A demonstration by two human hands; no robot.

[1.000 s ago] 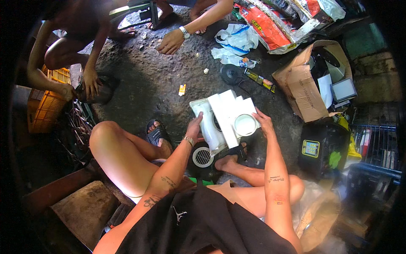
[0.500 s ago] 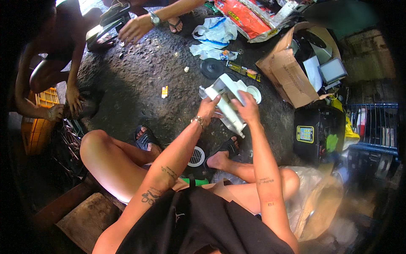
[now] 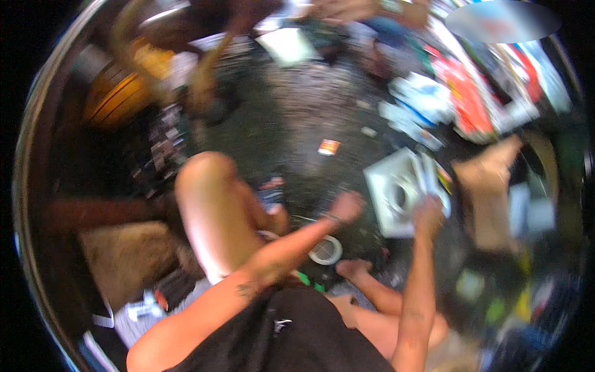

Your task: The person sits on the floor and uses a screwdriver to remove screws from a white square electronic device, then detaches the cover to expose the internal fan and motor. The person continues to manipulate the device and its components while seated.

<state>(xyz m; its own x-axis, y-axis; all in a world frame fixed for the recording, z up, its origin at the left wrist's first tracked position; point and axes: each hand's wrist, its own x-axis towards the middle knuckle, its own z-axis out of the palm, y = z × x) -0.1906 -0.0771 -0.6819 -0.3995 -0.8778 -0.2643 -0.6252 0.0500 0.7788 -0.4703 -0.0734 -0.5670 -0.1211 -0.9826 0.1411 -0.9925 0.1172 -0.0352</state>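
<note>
My right hand (image 3: 429, 217) is closed on the near right edge of a white plastic housing (image 3: 383, 186). The housing is boxy, and its broad face with a round opening is turned up toward me. Left of it and apart from it, my left hand (image 3: 348, 206) hangs above the ground, wearing a bracelet. It looks curled, but motion smears its fingers, so whether it holds anything is unclear. Below that hand lies a round pale drain cover (image 3: 325, 250) in the ground.
A cardboard box (image 3: 489, 204) with flat parts inside stands at right. Behind the housing lie a white plastic bag (image 3: 421, 99) and a red bag (image 3: 465, 99). A small orange-and-white packet (image 3: 329, 147) is on the ground. Another person crouches near a yellow crate (image 3: 121, 96) at far left.
The view has swung left and blurred. My left hand has come off the white housing and moved left, while my right hand still holds it. The housing's broad face with the round opening now shows.
</note>
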